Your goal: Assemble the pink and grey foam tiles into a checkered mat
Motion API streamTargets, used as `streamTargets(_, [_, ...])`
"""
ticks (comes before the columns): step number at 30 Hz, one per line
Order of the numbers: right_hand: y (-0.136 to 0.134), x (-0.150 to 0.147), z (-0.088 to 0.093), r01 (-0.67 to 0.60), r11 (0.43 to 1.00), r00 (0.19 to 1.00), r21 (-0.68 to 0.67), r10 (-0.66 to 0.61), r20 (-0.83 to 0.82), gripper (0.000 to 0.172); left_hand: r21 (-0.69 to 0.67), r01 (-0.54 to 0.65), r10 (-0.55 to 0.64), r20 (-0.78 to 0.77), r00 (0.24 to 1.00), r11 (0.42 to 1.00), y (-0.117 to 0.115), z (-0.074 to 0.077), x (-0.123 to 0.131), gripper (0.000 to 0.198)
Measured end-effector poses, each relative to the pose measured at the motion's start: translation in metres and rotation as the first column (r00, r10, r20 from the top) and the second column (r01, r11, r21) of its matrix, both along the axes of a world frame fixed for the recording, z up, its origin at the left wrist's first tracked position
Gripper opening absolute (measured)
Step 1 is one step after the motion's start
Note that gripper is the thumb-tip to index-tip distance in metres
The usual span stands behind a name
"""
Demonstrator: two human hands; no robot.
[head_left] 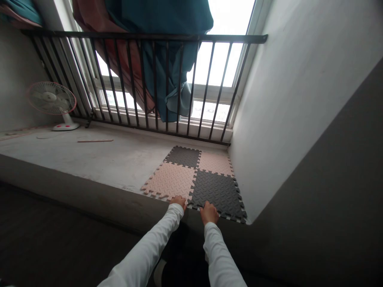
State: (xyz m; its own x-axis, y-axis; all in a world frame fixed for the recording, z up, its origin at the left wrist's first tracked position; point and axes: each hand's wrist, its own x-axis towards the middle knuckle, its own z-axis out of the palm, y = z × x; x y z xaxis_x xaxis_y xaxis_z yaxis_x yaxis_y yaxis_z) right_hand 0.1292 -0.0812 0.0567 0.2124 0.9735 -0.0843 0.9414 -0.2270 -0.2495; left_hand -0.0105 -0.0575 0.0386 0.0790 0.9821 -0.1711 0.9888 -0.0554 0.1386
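Note:
Interlocking foam tiles lie in a two-by-two checkerboard on a raised ledge. My left hand (178, 201) grips the front edge of the near pink foam tile (172, 179), close to its right corner. Just to the right, my right hand (209, 213) is closed over the front edge of the near dark grey foam tile (218, 191). The thumbs and undersides of both hands are mostly hidden. Behind these lie a far dark grey tile (184, 156) and a far pink tile (214, 163), joined by their toothed edges.
A white wall (257, 159) rises along the tiles' right side. Black railing (167, 83) and teal and pink curtains (170, 67) stand behind, before a window. On the pale ledge (128, 159) lie a thin stick (95, 140) and, farther left, a desk fan (49, 97).

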Motion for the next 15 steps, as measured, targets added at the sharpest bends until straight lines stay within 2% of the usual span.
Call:
streamTargets(7, [0.008,-0.003,0.005,0.020,1.000,0.999,0.014,-0.021,0.030,0.028,0.005,-0.063,0.063,-0.016,0.998,0.998,0.004,-0.005,0.011,0.029])
streamTargets(15, [-0.008,-0.003,0.017,0.001,0.999,0.999,0.038,-0.003,0.035,0.027,0.033,-0.048,0.047,0.012,0.999,0.998,-0.013,0.007,0.010,0.029])
